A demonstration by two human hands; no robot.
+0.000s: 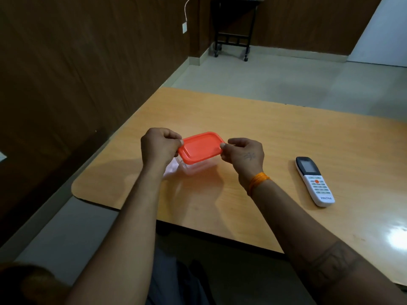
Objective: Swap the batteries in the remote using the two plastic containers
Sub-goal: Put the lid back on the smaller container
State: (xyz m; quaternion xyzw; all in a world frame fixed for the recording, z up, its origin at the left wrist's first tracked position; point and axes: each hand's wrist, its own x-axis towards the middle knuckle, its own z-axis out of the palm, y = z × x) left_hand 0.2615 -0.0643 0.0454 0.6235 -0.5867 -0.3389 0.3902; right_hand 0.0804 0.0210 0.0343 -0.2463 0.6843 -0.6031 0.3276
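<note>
Orange lid (200, 147) pinched between both raised hands.

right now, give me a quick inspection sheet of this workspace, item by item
surface: wooden table, glossy, glare at the right edge.
job's things: clear plastic container with orange lid, held over the table; whether the lid is sealed or lifting, and what is inside, cannot be told. White remote lies face up on the table to the right, apart from the hands. A second container: nothing seen.
clutter: nothing seen.
grippers: left hand pinches the lid's left end; right hand pinches its right end.
cables: white cable running to a wall socket, far from the table.
surroundings: dark wood-panelled wall, pale floor, black wheeled stand at the back.
</note>
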